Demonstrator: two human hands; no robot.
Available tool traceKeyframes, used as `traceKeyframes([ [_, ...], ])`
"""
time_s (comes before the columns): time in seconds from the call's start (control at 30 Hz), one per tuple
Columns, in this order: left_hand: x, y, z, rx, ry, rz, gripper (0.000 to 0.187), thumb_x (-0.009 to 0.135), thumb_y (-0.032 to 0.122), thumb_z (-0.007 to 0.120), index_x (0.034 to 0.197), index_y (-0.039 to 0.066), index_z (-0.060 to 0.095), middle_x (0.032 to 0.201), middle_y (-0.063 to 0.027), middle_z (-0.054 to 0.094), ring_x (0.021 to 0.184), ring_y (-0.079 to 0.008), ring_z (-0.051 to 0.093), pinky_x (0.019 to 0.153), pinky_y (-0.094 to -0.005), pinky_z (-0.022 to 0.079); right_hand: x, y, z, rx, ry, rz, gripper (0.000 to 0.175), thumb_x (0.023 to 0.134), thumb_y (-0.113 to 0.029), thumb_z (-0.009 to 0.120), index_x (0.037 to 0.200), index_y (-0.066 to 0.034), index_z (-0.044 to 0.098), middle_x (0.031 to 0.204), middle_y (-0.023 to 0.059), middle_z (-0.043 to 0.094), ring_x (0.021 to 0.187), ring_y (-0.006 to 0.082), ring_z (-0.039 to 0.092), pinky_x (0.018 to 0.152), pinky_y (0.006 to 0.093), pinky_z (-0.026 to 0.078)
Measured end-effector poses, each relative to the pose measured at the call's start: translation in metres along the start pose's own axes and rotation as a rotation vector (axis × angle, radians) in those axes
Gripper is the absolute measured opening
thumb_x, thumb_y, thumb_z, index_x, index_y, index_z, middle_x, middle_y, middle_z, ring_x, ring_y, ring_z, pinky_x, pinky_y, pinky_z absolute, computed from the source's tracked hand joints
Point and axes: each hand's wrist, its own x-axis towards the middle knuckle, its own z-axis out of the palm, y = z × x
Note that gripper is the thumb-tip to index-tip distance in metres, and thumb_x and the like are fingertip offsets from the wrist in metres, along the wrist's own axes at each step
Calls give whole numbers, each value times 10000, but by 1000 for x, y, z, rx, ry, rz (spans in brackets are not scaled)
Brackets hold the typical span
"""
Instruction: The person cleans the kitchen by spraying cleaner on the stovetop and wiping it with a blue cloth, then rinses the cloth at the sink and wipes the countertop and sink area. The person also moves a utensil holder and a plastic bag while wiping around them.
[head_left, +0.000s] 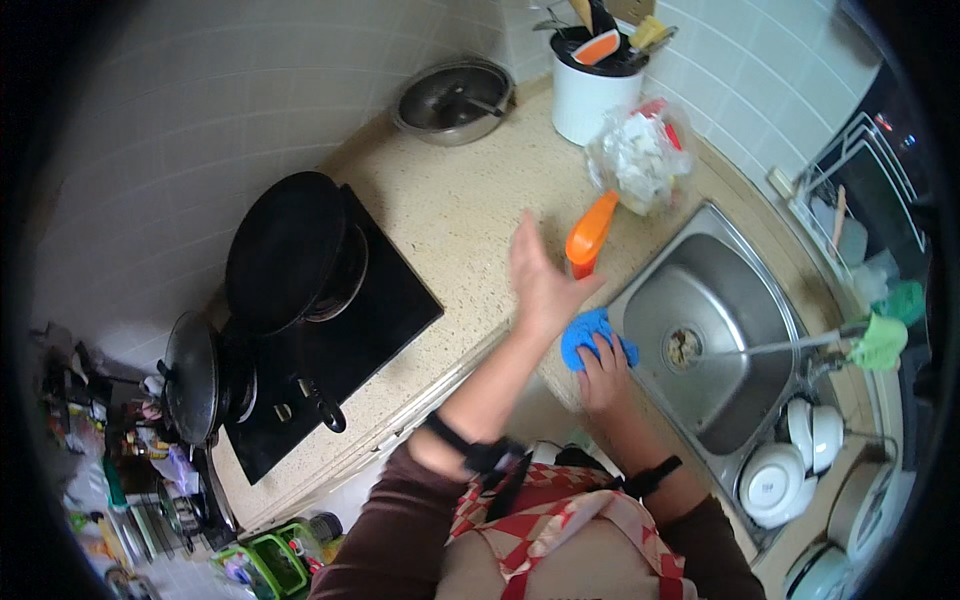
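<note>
My left hand (544, 289) is raised over the speckled countertop (457, 217), fingers spread, holding nothing; it is slightly blurred. Just beyond its thumb lies an orange-handled utensil (590, 231), whose exact kind I cannot tell. My right hand (604, 371) rests on a crumpled blue cloth (577, 341) at the counter's edge, beside the steel sink (637, 300). Its fingers press on the cloth; whether they grip it is unclear. Water runs from the faucet towards the drain (683, 348), where food scraps sit.
A black cooktop (390, 315) bears a large black pan (281, 251) and a lidded pan (193, 379). Behind are a metal bowl (450, 124), a white utensil holder (592, 101) and a plastic bag (645, 157). White dishes (772, 476) stand beside the sink.
</note>
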Motion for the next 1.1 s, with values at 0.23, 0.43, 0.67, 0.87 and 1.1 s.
traceKeyframes([
  [0.23, 49, -16, 40, -568, -26, -102, 290, 787, 116, 648, 1050, 13, 580, 840, -72, 630, 771, -131, 597, 687, -271, 469, 35, -26, 17, -38, -129, -94, 303, 795, -103, 505, 1087, -48, 560, 1261, 167, 450, 1217, 417, 349, 1007, 513, 269],
  [0.43, 116, -39, -80, -653, 259, -132, 228, 810, 110, 649, 1014, 37, 578, 922, -34, 599, 838, -115, 566, 756, -270, 463, 165, -73, 69, 173, 0, -147, 251, 757, -82, 506, 972, -100, 634, 1015, 122, 554, 986, 337, 495, 827, 421, 401],
  [0.67, 165, -42, -161, -711, 524, -1, 342, 840, 34, 587, 1156, 7, 459, 1080, -91, 542, 1002, -175, 541, 884, -351, 447, 263, -140, 186, 97, -179, -244, 342, 890, -226, 397, 1189, -169, 552, 1390, 120, 345, 1303, 257, 279, 1043, 453, 218],
  [0.87, 169, -81, -113, -737, 338, -83, 328, 842, 68, 611, 1138, -8, 490, 1053, -92, 557, 988, -160, 533, 896, -306, 413, 269, -45, 133, -96, -38, 152, 378, 874, -187, 418, 1245, -150, 483, 1352, 139, 380, 1280, 287, 319, 1056, 521, 187],
  [1.1, 128, -94, -29, -740, 105, -220, 341, 837, 60, 625, 1151, 7, 503, 1074, -78, 560, 977, -152, 537, 888, -303, 422, 63, 151, -11, -232, 209, 770, 280, 806, -96, 512, 1078, -59, 567, 1028, 137, 556, 956, 298, 548, 763, 399, 455],
])
